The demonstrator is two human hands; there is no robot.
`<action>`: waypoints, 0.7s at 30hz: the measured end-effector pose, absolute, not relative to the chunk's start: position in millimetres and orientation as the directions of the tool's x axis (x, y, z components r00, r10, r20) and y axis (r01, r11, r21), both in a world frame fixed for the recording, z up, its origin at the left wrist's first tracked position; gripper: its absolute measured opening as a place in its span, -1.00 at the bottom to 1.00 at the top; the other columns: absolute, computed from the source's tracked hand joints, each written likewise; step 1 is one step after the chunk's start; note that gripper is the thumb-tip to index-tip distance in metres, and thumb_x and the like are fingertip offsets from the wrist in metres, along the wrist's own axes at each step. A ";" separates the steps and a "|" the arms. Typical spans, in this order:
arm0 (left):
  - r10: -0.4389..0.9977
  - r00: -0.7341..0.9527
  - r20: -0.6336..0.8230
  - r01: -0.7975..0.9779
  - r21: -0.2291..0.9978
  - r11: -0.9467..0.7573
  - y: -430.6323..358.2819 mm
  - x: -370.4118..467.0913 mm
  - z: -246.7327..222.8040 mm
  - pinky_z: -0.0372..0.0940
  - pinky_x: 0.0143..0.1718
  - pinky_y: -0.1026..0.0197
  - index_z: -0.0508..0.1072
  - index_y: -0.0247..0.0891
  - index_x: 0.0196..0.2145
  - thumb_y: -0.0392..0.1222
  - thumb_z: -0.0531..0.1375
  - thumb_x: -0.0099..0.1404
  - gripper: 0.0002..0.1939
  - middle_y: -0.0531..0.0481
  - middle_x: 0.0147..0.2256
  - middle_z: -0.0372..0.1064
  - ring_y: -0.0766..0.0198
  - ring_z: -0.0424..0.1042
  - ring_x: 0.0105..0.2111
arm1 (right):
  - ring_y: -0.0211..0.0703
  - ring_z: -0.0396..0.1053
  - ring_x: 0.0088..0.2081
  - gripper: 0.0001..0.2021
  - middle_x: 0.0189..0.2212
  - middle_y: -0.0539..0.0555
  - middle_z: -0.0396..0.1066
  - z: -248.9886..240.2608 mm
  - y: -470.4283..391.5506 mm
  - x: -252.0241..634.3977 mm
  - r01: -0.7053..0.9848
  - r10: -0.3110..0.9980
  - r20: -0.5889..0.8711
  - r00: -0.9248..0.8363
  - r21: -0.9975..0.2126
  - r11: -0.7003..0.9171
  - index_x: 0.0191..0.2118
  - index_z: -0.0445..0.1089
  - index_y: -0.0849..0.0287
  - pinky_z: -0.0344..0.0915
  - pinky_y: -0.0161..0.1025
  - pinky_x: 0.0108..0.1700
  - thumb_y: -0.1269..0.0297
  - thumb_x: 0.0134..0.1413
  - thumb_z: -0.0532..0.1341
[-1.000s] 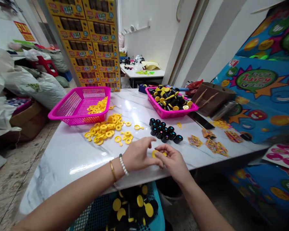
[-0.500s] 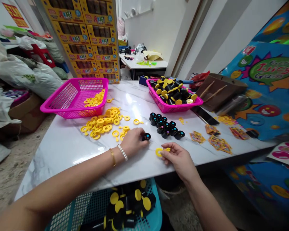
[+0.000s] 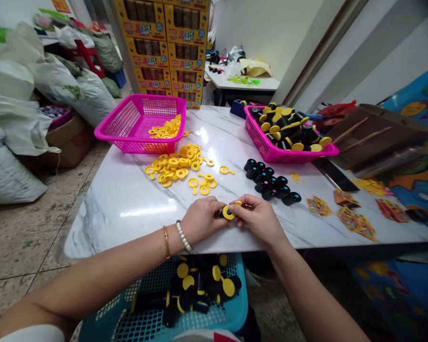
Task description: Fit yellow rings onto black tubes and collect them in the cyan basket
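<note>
Near the middle of the frame, a yellow ring is pinched between the left hand and the right hand. The ring is pressed against a small black cap, which is held in the fingers of the left hand and is mostly hidden. Both hands are curled tight around these two small things, just above the white worktop.

A pile of yellow rings is seen on the worktop, above and left of the hands. Behind it, at the upper left of the worktop, a pink basket is set with more rings inside. A row of black caps is laid out to the upper right of the hands. Farther back on the right, a second pink basket is filled with black and yellow pieces. Some small colourful cards are spread at the right edge. At the bottom of the frame, below the worktop, a blue basket with black and yellow pieces is seen.
</note>
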State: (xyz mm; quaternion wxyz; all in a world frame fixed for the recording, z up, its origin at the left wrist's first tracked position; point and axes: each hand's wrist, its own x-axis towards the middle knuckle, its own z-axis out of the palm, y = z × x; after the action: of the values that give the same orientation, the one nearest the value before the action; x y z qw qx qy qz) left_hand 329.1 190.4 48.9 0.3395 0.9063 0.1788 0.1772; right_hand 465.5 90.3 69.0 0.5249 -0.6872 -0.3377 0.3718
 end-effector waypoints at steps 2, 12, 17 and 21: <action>0.448 0.877 0.173 0.218 0.687 -0.693 191.2 328.3 50.4 0.12 -0.41 0.27 0.54 -0.15 -0.31 -0.09 0.26 0.15 -0.85 0.07 -0.50 0.31 0.32 0.27 -0.47 | -0.33 0.26 -0.68 -0.68 -0.66 0.01 0.41 67.5 91.0 466.0 0.058 0.853 -0.163 0.496 -0.974 -0.220 -0.49 0.36 0.22 0.18 -0.40 -0.65 0.06 -0.18 0.38; 0.466 0.884 -0.042 0.241 0.895 -0.376 196.6 327.5 70.7 0.02 -0.52 0.30 0.57 -0.25 -0.40 -0.04 0.05 0.33 -0.63 0.07 -0.60 0.33 0.39 0.16 -0.57 | -0.31 0.34 -0.65 -0.67 -0.60 -0.03 0.41 59.9 89.3 463.9 -0.018 0.846 -0.190 0.498 -0.978 -0.209 -0.45 0.30 0.18 0.32 -0.37 -0.59 0.06 -0.15 0.38; 0.487 0.872 0.043 0.199 0.879 -0.434 188.7 326.5 61.8 0.07 -0.48 0.28 0.54 -0.26 -0.40 -0.03 0.03 0.34 -0.63 0.07 -0.57 0.33 0.38 0.20 -0.55 | -0.31 0.25 -0.70 -0.70 -0.70 -0.09 0.31 57.6 82.2 454.5 0.048 0.837 -0.128 0.532 -0.982 -0.181 -0.41 0.30 0.15 0.24 -0.37 -0.63 0.02 -0.01 0.30; 0.492 0.837 0.238 0.139 0.777 -0.613 181.6 322.7 53.5 0.16 -0.35 0.25 0.49 -0.26 -0.19 -0.02 0.22 0.20 -0.70 0.01 -0.41 0.33 0.29 0.29 -0.41 | -0.32 0.24 -0.63 -0.70 -0.53 0.00 0.37 57.9 72.4 453.9 0.159 0.838 -0.037 0.544 -0.976 -0.146 -0.39 0.40 0.19 0.23 -0.34 -0.59 0.01 0.02 0.27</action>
State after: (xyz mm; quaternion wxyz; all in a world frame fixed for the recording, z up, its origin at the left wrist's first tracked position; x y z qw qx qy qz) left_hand 322.7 181.6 53.5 0.4005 0.8707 0.1813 0.2203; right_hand 453.9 72.4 57.9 0.5442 -0.6899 -0.3615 0.3118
